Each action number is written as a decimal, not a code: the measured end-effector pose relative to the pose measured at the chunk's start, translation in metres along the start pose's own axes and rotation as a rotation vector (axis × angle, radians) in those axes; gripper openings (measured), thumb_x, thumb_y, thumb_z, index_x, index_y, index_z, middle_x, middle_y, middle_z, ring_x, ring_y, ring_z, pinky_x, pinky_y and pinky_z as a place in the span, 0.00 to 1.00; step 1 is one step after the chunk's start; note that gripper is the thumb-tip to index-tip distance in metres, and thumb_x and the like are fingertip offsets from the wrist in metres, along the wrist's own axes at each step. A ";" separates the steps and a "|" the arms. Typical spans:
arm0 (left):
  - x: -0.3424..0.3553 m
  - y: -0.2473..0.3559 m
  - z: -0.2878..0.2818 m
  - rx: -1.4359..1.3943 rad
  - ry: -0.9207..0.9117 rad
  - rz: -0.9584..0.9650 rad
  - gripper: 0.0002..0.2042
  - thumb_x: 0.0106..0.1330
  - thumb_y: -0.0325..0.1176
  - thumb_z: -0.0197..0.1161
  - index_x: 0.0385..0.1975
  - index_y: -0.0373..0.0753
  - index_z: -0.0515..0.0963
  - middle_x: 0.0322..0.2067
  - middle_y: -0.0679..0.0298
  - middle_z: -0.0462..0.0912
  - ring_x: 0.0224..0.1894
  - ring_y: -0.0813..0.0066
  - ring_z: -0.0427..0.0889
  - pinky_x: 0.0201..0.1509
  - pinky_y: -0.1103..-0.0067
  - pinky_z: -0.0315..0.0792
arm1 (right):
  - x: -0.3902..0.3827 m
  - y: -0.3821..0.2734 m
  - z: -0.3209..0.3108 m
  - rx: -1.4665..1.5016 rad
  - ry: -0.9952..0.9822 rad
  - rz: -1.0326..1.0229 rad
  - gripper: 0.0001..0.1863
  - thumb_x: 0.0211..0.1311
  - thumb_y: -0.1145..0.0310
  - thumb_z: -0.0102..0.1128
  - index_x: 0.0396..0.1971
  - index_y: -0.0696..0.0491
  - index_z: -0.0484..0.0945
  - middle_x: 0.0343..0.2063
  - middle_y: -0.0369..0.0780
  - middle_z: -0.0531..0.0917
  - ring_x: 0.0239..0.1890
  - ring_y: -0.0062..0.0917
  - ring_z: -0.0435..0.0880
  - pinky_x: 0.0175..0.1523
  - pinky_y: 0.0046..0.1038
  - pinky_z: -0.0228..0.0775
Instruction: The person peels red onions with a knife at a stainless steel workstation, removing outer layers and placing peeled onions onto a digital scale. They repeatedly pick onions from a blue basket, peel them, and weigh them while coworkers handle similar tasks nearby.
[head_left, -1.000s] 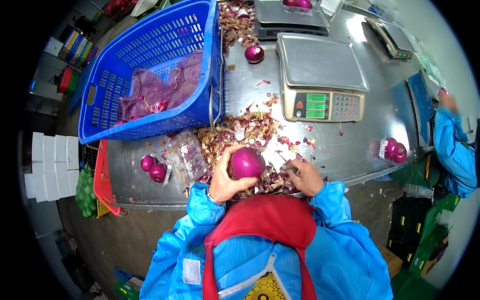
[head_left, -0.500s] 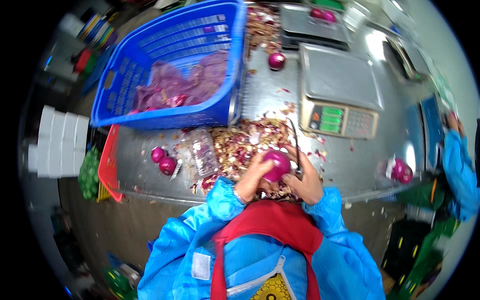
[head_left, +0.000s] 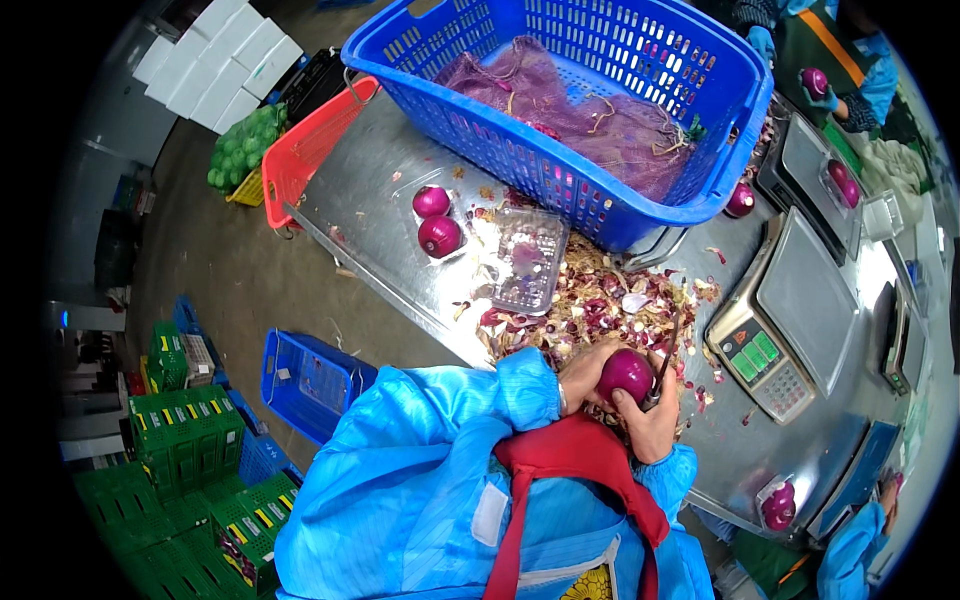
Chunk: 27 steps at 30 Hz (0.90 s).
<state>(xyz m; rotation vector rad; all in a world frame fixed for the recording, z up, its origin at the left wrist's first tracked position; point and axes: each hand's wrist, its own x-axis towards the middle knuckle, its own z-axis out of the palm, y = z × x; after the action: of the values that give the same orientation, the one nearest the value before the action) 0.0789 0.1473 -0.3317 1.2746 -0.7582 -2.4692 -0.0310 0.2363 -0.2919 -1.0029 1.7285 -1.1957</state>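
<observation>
A peeled red onion [head_left: 626,376] sits between my two hands, close to my red apron. My left hand [head_left: 584,378] is closed around its left side. My right hand [head_left: 655,425] grips a small knife [head_left: 672,345], its thin dark blade pointing up and away from me, while the thumb rests against the onion. Below the hands and beyond them lies a heap of onion skins [head_left: 625,300]. To the left of the heap is a clear plastic tray [head_left: 528,262]. Two red onions [head_left: 440,237] lie together farther left on the metal table [head_left: 375,190].
A large blue basket [head_left: 590,190] holding a purple mesh bag [head_left: 600,135] stands at the far side. Digital scales [head_left: 770,350] are on the right, with wrapped onions [head_left: 778,506] near the right edge. A red crate [head_left: 310,155] adjoins the table's left end. Co-workers' gloved hands [head_left: 820,95] show at far right.
My view has swung left, so the table appears rotated and more floor and crates show. The onion and knife remain in my hands.
</observation>
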 end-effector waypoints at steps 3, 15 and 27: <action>-0.019 0.021 -0.006 0.131 -0.073 -0.057 0.17 0.70 0.44 0.41 0.50 0.42 0.67 0.39 0.62 0.78 0.37 0.75 0.80 0.26 0.79 0.77 | 0.000 0.004 -0.014 0.390 -0.045 0.275 0.36 0.47 0.71 0.66 0.56 0.62 0.59 0.45 0.46 0.74 0.42 0.28 0.78 0.44 0.26 0.73; 0.007 0.114 -0.281 0.606 1.272 0.970 0.24 0.57 0.33 0.60 0.53 0.35 0.65 0.42 0.53 0.76 0.43 0.62 0.76 0.50 0.71 0.68 | -0.031 0.029 -0.024 1.023 0.049 0.289 0.38 0.49 0.59 0.66 0.57 0.58 0.58 0.37 0.45 0.77 0.20 0.24 0.77 0.19 0.21 0.68; 0.035 0.118 -0.325 0.380 1.088 0.642 0.07 0.61 0.30 0.54 0.35 0.36 0.77 0.27 0.61 0.80 0.26 0.73 0.79 0.27 0.78 0.73 | -0.033 0.021 -0.019 0.998 0.081 0.306 0.37 0.48 0.61 0.67 0.57 0.57 0.60 0.32 0.43 0.78 0.18 0.21 0.75 0.17 0.20 0.65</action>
<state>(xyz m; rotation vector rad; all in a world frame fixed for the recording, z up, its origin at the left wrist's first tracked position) 0.3226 -0.0736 -0.4447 1.8160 -1.0599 -0.9184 -0.0400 0.2779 -0.3023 -0.0854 1.0291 -1.6194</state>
